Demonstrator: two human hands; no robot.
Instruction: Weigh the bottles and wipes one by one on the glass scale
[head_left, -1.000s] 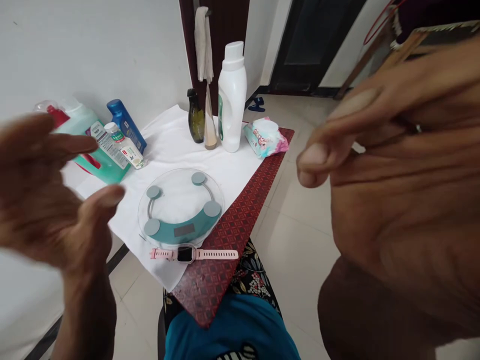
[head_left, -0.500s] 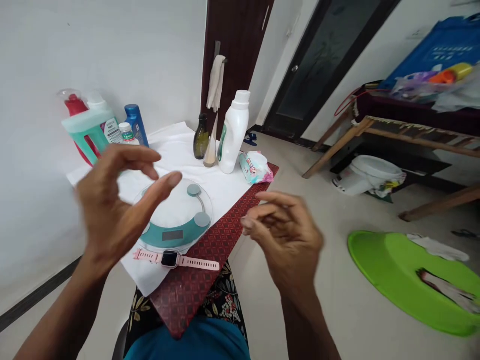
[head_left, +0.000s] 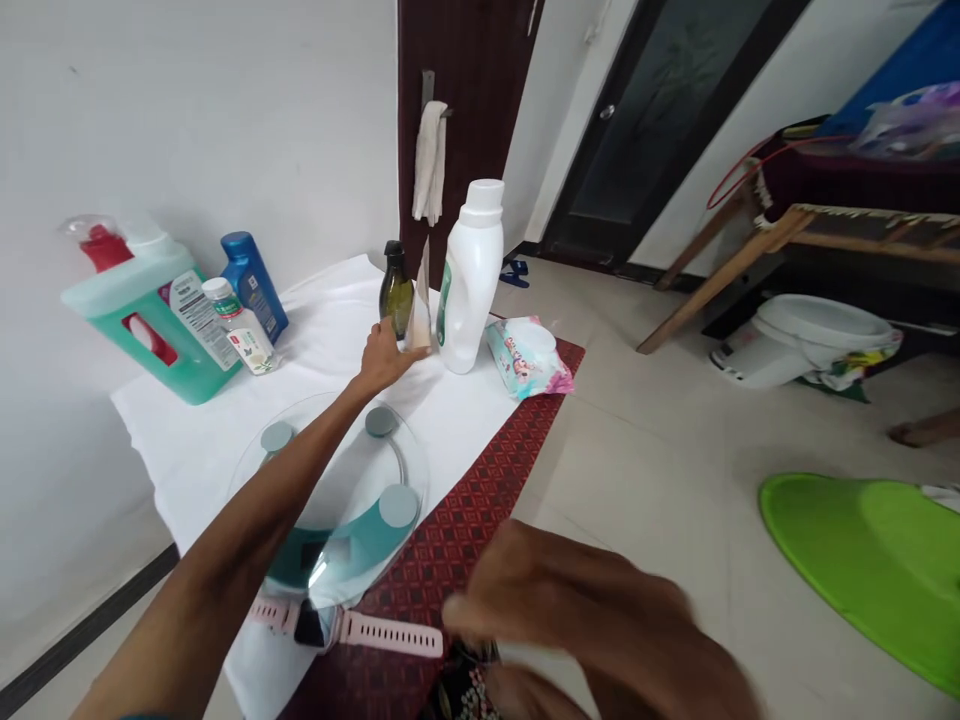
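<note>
My left hand [head_left: 385, 358] reaches over the table to a dark green glass bottle [head_left: 396, 295] and a tall, narrow, pointed container with a pale lower part [head_left: 418, 325]. Its thumb stretches right, in front of the pointed container, apart from the fingers. The fingertips overlap the green bottle's lower part, and I cannot tell if they touch it. Under my left forearm lies a round glass scale [head_left: 397, 505] with a teal band. Close to the camera, my right hand [head_left: 577, 620] is smeared by motion, right of a pink-strapped watch [head_left: 390, 634].
Behind stand a white detergent bottle [head_left: 474, 290] and a wipes pack [head_left: 529, 360]. At left are a green liquid jug [head_left: 157, 325], a small white-capped bottle [head_left: 244, 335] and a blue bottle [head_left: 255, 285]. Right on the floor are a white bucket [head_left: 795, 335] and a green mat [head_left: 862, 560].
My left hand has moved forward from above the scale to the green bottle and pointed container. My right hand has dropped nearer the camera. The view has shifted.
</note>
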